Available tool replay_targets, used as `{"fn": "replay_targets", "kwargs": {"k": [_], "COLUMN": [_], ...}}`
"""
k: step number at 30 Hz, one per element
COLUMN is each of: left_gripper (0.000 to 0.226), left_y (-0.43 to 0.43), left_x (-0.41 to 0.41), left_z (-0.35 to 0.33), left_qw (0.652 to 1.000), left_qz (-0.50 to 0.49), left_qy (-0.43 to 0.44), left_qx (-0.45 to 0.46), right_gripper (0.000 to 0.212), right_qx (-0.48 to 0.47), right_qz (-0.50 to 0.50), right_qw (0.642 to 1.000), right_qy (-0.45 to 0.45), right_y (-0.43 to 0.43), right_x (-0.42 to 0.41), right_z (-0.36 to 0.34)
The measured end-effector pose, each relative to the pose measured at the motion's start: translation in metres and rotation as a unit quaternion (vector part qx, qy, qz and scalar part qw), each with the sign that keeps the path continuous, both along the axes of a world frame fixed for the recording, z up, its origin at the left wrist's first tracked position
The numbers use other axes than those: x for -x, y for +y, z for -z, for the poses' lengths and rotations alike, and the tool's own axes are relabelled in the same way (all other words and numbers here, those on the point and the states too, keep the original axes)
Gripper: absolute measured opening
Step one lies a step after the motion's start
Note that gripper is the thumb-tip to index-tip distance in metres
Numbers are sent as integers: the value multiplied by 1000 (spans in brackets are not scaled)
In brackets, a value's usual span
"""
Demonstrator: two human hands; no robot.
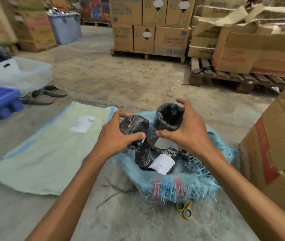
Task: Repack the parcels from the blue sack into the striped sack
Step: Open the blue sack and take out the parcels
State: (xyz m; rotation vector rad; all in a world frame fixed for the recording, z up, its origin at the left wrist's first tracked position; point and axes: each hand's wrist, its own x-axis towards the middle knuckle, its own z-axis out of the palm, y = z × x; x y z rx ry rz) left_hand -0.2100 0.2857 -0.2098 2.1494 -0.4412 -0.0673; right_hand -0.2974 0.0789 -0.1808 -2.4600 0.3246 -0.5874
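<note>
left hand (115,134), right hand (188,131) are curling fingers round parcels (168,117); more lying in blue sack (199,181); striped sack (42,153) lying flat.

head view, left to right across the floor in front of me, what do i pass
striped sack → left hand gripping left parcel → right parcel gripped by right hand → cardboard box
</note>
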Motion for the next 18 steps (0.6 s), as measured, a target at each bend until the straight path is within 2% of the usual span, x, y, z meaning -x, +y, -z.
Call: {"fn": "replay_targets", "kwargs": {"k": [2, 4, 7, 9, 13, 16, 18], "left_gripper": [76, 76, 77, 81, 82, 83, 85], "left_y": [40, 82, 135, 159, 186, 196, 201], "left_x": [11, 25, 46, 62, 106, 134, 147], "left_z": [-8, 0, 40, 79, 151, 187, 203], "left_qw": [999, 993, 970, 955, 926, 905, 907], "left_qz": [-51, -110, -208, -247, -273, -285, -278], "left_qy": [8, 10, 22, 64, 134, 152, 141], "left_qx": [-2, -50, -122, -149, -225, -275, -283], "right_gripper": [112, 111, 108, 103, 92, 98, 99], "right_qx": [4, -1, 3, 5, 17, 28, 38], "right_qz": [-49, -92, -142, -170, -207, -214, -221], "right_qw": [999, 996, 989, 983, 967, 963, 960], "right_qy": [-7, 9, 40, 74, 145, 162, 169], "right_y": [33, 68, 113, 138, 184, 209, 221], "right_x": [2, 12, 31, 45, 68, 78, 84], "right_z": [-9, -2, 33, 65, 124, 152, 164]}}
